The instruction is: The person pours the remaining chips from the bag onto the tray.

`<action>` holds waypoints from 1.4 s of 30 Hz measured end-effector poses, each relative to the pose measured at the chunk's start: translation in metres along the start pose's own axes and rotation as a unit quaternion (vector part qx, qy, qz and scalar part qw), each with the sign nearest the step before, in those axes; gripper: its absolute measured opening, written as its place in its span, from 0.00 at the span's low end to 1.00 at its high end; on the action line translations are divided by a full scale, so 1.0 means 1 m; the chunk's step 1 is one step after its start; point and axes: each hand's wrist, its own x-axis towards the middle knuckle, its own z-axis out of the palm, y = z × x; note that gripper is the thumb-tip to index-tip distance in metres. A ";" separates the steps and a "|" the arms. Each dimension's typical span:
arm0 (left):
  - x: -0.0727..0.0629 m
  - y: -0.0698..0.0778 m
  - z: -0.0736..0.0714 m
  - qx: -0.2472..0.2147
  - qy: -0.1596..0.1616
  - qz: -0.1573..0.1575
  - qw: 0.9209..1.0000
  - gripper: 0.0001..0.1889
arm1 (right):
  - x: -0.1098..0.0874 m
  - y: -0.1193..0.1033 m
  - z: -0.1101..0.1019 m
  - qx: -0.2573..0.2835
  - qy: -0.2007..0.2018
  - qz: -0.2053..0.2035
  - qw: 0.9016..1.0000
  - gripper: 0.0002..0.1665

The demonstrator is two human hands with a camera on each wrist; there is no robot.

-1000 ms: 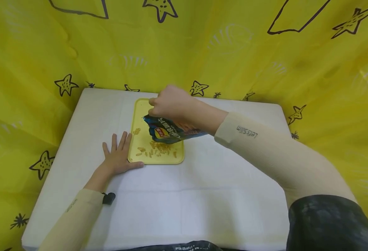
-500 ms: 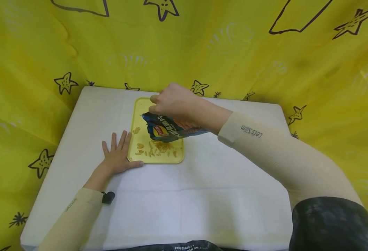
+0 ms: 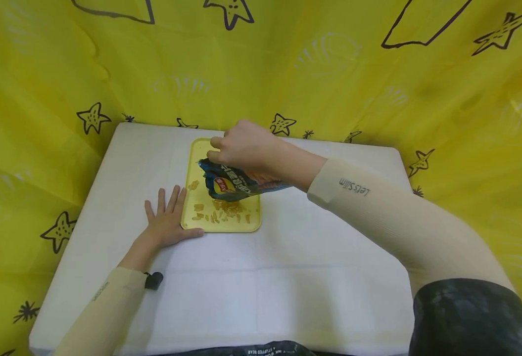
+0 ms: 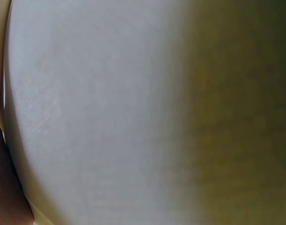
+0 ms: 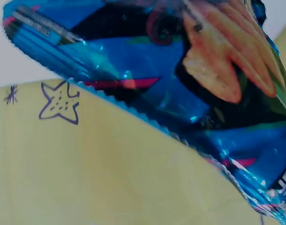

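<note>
My right hand (image 3: pixel 245 146) grips a shiny blue and black snack bag (image 3: pixel 231 184) by its upper edge and holds it tilted over a yellow tray (image 3: pixel 256 225). The bag's mouth end points left and down; its lower part also fills much of the right wrist view (image 5: pixel 147 89). Small golden-brown snack pieces (image 3: pixel 229 208) lie in a heap under the bag, with several more scattered toward the tray's near left. Fingers spread, my left hand (image 3: pixel 168 227) rests flat at the tray's left edge, thumb along its near corner. The far part of the tray is partly hidden behind the right hand.
A white-covered table (image 3: pixel 309 277) carries the tray near its far side. Yellow curtain cloth (image 3: pixel 261 64) with drawn stars hangs close behind the table and at both sides. A small black object (image 3: pixel 154 281) sits at my left wrist.
The bag has shifted slightly left over the tray with my right hand. More snack pieces lie on the tray's left part than a second ago. My left hand stays in place.
</note>
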 end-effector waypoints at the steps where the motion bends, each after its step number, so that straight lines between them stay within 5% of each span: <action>1: 0.000 0.001 0.000 0.000 -0.001 0.000 1.000 0.72 | 0.000 -0.001 0.000 -0.002 0.001 -0.005 1.000 0.21; 25: 0.000 0.002 0.001 -0.002 -0.007 -0.003 1.000 0.72 | -0.006 0.001 0.003 0.027 0.021 0.005 0.999 0.25; 32: 0.000 0.003 -0.001 -0.001 -0.005 -0.006 1.000 0.72 | -0.004 0.004 0.002 0.020 0.017 0.011 1.000 0.14; 42: -0.002 0.002 -0.003 0.000 -0.011 -0.006 1.000 0.73 | -0.002 0.005 -0.003 0.006 0.010 0.008 1.000 0.12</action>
